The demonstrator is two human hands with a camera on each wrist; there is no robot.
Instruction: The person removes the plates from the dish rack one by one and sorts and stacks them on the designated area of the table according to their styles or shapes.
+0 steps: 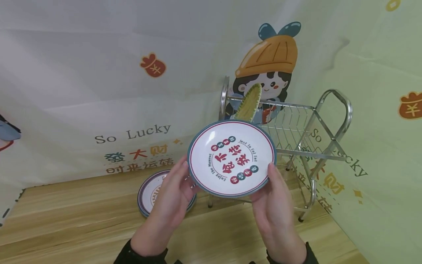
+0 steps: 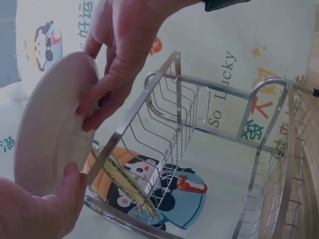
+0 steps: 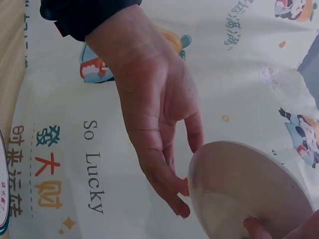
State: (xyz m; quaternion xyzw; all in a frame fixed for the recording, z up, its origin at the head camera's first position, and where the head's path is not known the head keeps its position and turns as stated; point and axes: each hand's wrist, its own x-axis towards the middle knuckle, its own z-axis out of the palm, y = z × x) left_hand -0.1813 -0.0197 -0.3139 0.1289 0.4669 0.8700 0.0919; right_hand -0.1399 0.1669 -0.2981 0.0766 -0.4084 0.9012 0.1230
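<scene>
A white plate with a teal rim and red lettering is held tilted in front of me in the head view. My left hand grips its left edge and my right hand its right edge. Fingers of the right hand touch the plate's plain underside in the left wrist view. From the right wrist view, the left hand holds the far edge. Behind the plate, a metal dish rack holds a yellow-green scalloped dish upright in its upper tier.
Another rimmed plate lies on the wooden tabletop, partly hidden by my left hand; whether it is stacked cannot be told. A printed cloth backdrop stands behind the table and along the right, close to the rack.
</scene>
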